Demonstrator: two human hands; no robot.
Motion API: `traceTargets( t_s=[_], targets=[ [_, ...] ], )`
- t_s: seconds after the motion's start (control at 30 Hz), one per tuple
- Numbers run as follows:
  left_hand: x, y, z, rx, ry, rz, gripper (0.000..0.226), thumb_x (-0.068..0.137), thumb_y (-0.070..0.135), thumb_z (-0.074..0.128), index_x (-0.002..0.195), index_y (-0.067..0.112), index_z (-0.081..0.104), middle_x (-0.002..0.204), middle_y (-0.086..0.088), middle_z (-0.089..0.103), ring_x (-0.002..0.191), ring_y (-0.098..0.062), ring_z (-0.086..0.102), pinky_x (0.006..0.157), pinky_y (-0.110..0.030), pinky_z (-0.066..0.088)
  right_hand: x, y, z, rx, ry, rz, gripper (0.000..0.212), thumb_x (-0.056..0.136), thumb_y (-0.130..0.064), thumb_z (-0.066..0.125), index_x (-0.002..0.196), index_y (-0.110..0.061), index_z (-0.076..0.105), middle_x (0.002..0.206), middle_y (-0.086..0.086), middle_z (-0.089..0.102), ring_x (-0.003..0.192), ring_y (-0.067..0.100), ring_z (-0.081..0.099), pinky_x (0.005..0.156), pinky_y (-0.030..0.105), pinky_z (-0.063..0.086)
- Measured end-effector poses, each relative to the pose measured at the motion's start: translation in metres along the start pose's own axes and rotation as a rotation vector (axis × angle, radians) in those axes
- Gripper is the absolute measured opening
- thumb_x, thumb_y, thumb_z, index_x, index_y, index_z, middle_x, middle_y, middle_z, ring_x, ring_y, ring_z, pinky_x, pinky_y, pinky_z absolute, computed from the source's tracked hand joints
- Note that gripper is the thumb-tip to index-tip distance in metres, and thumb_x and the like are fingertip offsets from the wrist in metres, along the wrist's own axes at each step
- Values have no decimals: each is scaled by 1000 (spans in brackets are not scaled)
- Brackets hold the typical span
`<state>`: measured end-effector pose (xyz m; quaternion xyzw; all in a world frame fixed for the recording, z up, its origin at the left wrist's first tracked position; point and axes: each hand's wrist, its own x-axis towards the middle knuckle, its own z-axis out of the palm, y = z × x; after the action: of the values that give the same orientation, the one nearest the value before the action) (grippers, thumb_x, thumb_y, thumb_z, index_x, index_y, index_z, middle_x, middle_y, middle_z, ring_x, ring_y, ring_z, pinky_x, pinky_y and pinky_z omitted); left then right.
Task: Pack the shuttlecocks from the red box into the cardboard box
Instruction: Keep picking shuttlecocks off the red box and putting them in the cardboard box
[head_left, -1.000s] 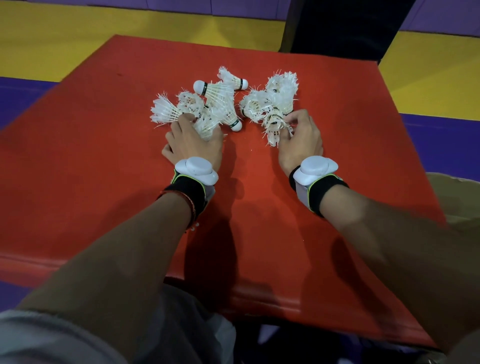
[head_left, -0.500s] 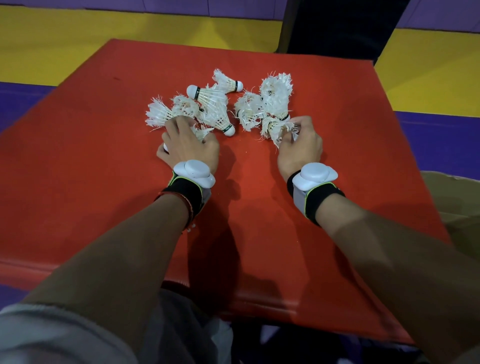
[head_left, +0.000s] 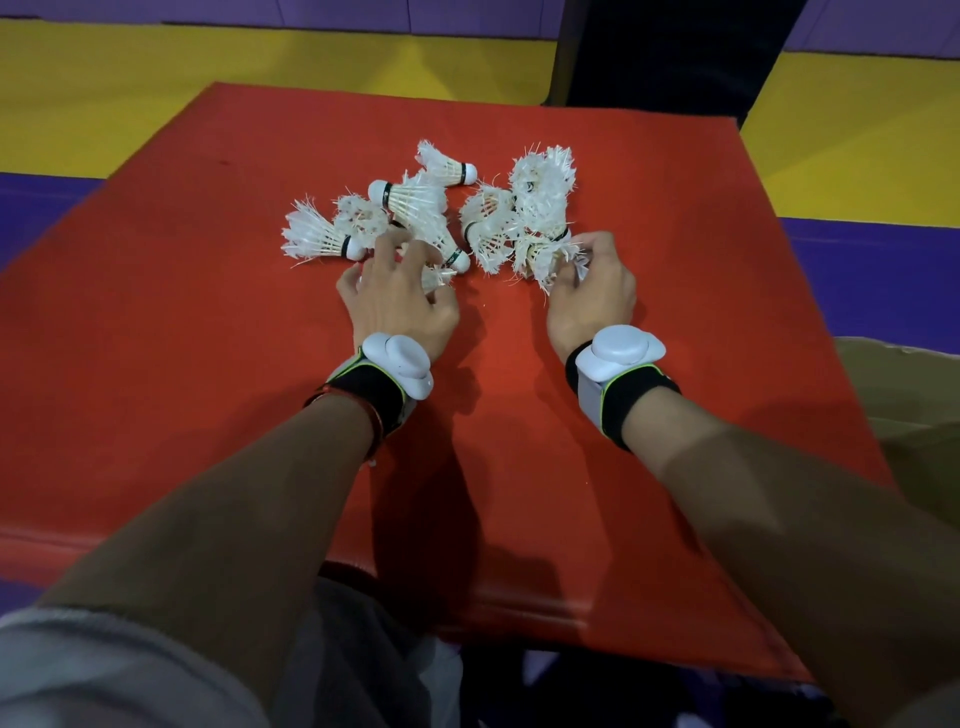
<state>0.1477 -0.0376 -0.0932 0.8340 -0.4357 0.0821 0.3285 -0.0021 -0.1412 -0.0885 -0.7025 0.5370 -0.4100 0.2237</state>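
1. Your shuttlecocks (head_left: 415, 200) all lie on top of the red box (head_left: 208, 364), towards its far side. They sit in two loose heaps, a left heap (head_left: 311, 239) and a right heap (head_left: 543, 176), a little apart. They are too tangled for a sure count.
2. Your left hand (head_left: 400, 306) sits at the near edge of the left heap. Its fingers are curled down over the near shuttlecock (head_left: 435, 278), whose feathers poke out to the right from under them. That reads as a grip, though the cork is hidden.
3. Your right hand (head_left: 592, 296) sits at the near edge of the right heap. Its thumb and fingers pinch the feathers of a frayed shuttlecock (head_left: 537, 257), which touches its neighbours.
4. Only a corner of the cardboard box (head_left: 914, 384) shows, at the right, just beside the red box. No shuttlecock shows in that part. The rest is out of view, so you cannot tell whether any are packed.
5. As a judgement, you are early in the task or at a fresh pick. Each hand has one shuttlecock, and neither is lifted clear of its heap.
6. What is left is to carry these two right to the cardboard box and then clear both heaps, likely over several trips. Lift slowly, because the frayed feathers may snag and drag neighbours along.
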Motion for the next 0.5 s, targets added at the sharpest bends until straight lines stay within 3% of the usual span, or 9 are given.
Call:
traceTargets(
  t_s=[0.13,0.23,0.4,0.5],
  targets=[
    [-2,6,-5,-42,-107,65,21,77,35,54,95,27,63,104,9,57,92,-20,58,93,-41,34,-3,-1,-7,42,16,15,23,88,-9,50,106,-18,62,90,5,69,83,31,62,64,38,45],
    [-8,10,-9,-67,-184,91,27,76,39,52,98,31,65,113,10,58,102,-18,58,94,-38,30,-13,0,-14,76,34,27,18,89,-11,54,104,-17,63,90,6,69,84,32,61,64,36,40],
    [-14,34,-26,-140,-337,-14,37,77,41,54,112,37,65,124,11,62,115,-20,57,101,-39,31,-32,3,-33,87,-8,20,17,88,-13,57,103,-16,63,89,6,69,83,33,61,65,35,41],
    [-20,48,-29,-210,-387,-123,24,80,33,61,103,38,65,121,8,64,115,-22,57,103,-38,36,-41,9,-45,78,-25,12,16,88,-14,59,103,-16,63,90,5,70,84,32,61,64,31,37]
  ],
)
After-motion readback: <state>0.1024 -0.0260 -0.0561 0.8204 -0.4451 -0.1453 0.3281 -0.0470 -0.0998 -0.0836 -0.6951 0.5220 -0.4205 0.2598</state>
